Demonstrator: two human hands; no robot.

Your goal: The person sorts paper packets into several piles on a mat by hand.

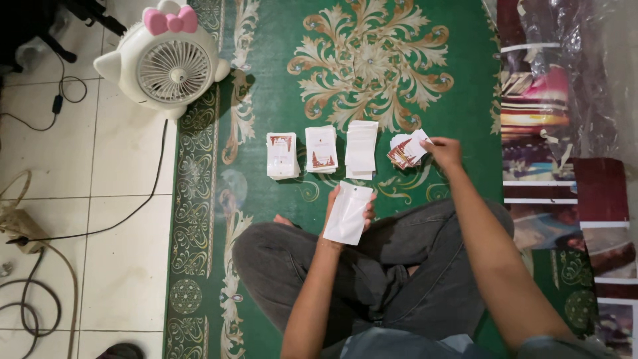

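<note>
Green carpet [266, 100] with gold scrollwork, spread over a white tile floor [113, 213]. Grey-trousered crossed legs [292, 259] seated on the carpet at lower centre. Clear plastic sheet [585, 73] over striped and maroon packets along the right edge. White fan [169, 63] with a pink bow, lying at the carpet's upper left corner, half on the tiles. Black cables [133, 213] trailing across the tiles to a power strip at the far left.

On the carpet ahead of the knees, 3 neat piles in a row: card pile [282, 155] at left, second card pile [321, 149] just beside it, white pouch pile [361, 149] next. Loose fan of cards [405, 151] to the right of those, touching the right hand.

Left hand [352, 206] raised above the lap, fingers closed on a white pouch [348, 214], held upright with its slotted top uppermost. Right hand [444, 151] stretched forward, fingertips pinching the top card of the loose fan.
</note>
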